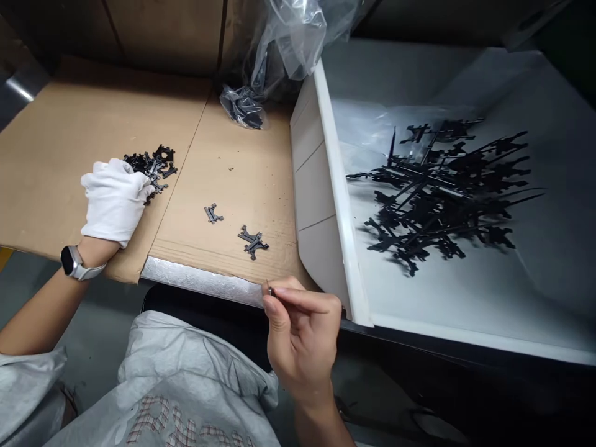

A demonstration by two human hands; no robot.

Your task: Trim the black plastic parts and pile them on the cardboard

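My left hand (113, 200), in a white glove, rests at a pile of small black plastic parts (161, 162) on the cardboard. Its fingers are curled in, and the fingertips are partly hidden, so what they grip cannot be made out. Low in front of me, my bare right hand (305, 329) pinches a small, thin, dark piece with a metallic glint (270, 290) between thumb and forefinger; its exact kind is unclear. Between the hands lie a single black bracket-like part (213, 213) and a small cluster of similar parts (253, 241).
A white bin (342, 205) stands to the right, holding a heap of black plastic parts on sprues (442, 192). A clear plastic bag (298, 37) hangs at the back, beside a smaller bag (244, 107). Cardboard (65, 130) covers the bench, whose metal front edge (200, 279) shows.
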